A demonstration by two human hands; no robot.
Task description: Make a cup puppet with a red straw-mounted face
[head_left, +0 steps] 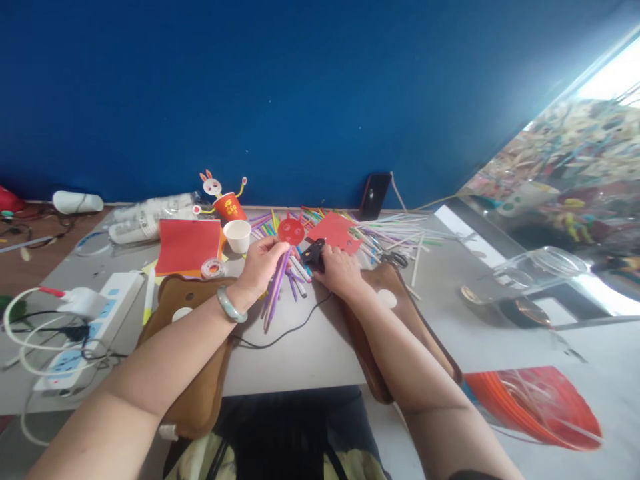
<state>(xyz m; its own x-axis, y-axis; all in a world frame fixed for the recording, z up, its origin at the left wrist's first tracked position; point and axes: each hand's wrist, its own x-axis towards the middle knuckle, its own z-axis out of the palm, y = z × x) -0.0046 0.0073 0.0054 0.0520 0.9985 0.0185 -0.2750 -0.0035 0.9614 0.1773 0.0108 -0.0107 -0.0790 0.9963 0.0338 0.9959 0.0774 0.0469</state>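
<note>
Red cutout [291, 231] pinched in left grip [263, 265]; right grip [343, 269] wrapped round black tool [314, 255] — sticks [393, 231], white cup [237, 238] crowd close.

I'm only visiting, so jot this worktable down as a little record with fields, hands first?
Left hand: pinching a red face-shaped paper cutout
Right hand: gripping a black corded tool, probably a glue gun
Beyond right hand: scattered thin sticks
Beside red sheet: white paper cup
Behind cup: rabbit-headed red cup figure
Under forearms: brown pads
Far left: white power strip
</note>
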